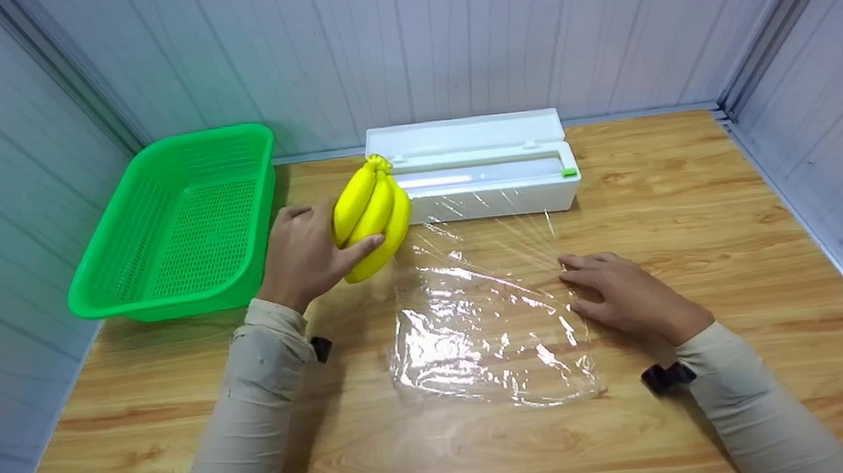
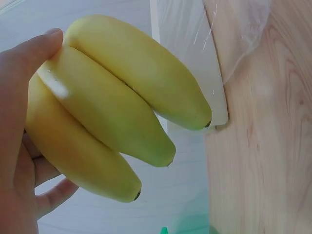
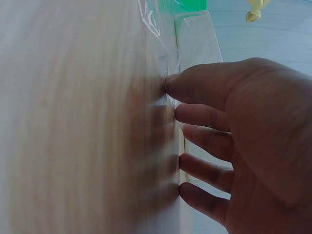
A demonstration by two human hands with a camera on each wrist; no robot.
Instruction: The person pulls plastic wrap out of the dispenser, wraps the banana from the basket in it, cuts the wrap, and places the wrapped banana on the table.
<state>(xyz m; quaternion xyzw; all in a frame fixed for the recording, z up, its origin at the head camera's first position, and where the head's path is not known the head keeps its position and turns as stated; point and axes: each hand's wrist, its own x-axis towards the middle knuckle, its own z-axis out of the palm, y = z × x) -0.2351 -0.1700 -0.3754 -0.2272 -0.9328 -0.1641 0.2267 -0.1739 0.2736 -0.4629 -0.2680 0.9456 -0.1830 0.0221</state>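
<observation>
My left hand (image 1: 306, 253) grips a bunch of yellow bananas (image 1: 377, 221), lifted above the table with its stem end pointing toward the back wall. In the left wrist view the thumb lies along one side of the bananas (image 2: 107, 105) and other fingers are behind them, partly hidden. A sheet of clear cling film (image 1: 474, 330) is spread over the wood, running out of a white dispenser box (image 1: 494, 202) whose lid stands up. At the film's right edge, the fingertips of my right hand (image 1: 633, 299) touch down. The right wrist view shows those fingers extended against the surface.
A green plastic basket (image 1: 88, 296) with a slotted base stands at the left, close to my left hand. Ribbed panel walls (image 1: 452, 46) enclose the wooden table (image 1: 715, 243) at the back and both sides. A green piece (image 1: 569, 172) sits at the box's right end.
</observation>
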